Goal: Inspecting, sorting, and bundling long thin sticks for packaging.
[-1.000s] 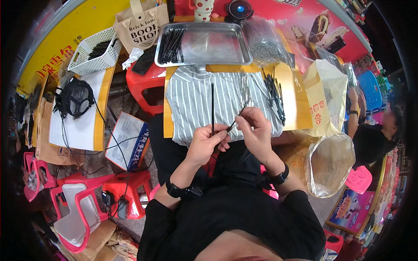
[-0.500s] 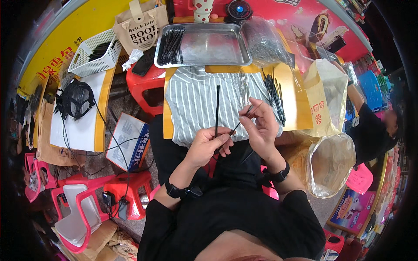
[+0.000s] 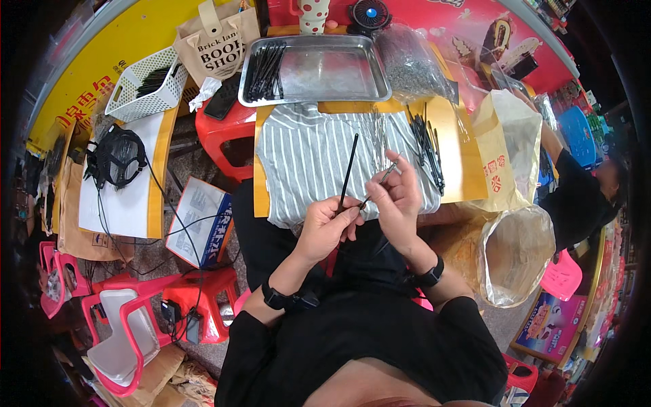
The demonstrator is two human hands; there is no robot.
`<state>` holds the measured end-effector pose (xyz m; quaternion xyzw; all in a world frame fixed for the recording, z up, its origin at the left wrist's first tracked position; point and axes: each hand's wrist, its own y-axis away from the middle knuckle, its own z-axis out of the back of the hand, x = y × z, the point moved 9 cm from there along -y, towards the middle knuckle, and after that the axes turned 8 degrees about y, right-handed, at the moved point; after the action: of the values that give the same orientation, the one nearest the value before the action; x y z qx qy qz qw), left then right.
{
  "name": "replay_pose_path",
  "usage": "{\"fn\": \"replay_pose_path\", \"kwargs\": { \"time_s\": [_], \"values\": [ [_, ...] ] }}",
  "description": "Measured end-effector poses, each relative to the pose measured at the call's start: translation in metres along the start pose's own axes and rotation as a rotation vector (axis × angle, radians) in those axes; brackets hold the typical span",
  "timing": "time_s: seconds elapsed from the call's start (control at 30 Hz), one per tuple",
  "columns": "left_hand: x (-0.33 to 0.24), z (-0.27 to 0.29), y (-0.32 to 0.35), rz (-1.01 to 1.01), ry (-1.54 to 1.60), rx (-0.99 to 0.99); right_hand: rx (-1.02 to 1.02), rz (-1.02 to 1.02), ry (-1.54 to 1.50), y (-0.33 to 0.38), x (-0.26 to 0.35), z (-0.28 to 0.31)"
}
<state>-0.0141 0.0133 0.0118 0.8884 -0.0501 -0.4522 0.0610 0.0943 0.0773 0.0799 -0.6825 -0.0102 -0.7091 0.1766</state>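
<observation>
Three lines of dark Latin capitals and small letters stand on the tan bag (image 3: 218, 49). Red Chinese characters run along the yellow wall panel (image 3: 85, 78). The carton (image 3: 196, 220) bears white characters on its blue side. Red characters mark the paper bag (image 3: 508, 139). Lettering on the purple panel (image 3: 553, 329) is too small to read.

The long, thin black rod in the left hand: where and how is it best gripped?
Likely pinch the black rod at its exposed middle, from the left: it is slim, straight, bare beyond the left hand, with the right hand to its right.
</observation>
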Motion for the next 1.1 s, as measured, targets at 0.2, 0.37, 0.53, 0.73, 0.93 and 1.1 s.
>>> {"fn": "replay_pose_path", "kwargs": {
  "time_s": [0.2,0.37,0.53,0.73,0.93,1.1],
  "values": [
    [0.005,0.001,-0.003,-0.016,0.098,-0.015,0.017,-0.002,0.044,0.017,-0.016,-0.01],
    [0.004,0.004,-0.003,-0.002,0.08,-0.034,0.025,-0.047,0.015,0.014,-0.02,-0.01],
    [0.004,0.01,-0.007,0.122,-0.03,-0.018,0.078,-0.218,-0.237,0.005,-0.042,-0.009],
    [-0.109,0.067,-0.064,-0.09,-0.405,-0.207,0.081,-0.294,-0.189,0.004,-0.058,0.012],
    [-0.209,0.158,-0.175,-0.363,-0.993,-0.55,0.089,-0.253,-0.211,0.002,-0.061,0.022],
    [-0.218,0.139,-0.222,-0.564,-1.51,-0.613,-0.005,-0.199,-0.042,0.0,-0.071,0.044]
  ]
}}
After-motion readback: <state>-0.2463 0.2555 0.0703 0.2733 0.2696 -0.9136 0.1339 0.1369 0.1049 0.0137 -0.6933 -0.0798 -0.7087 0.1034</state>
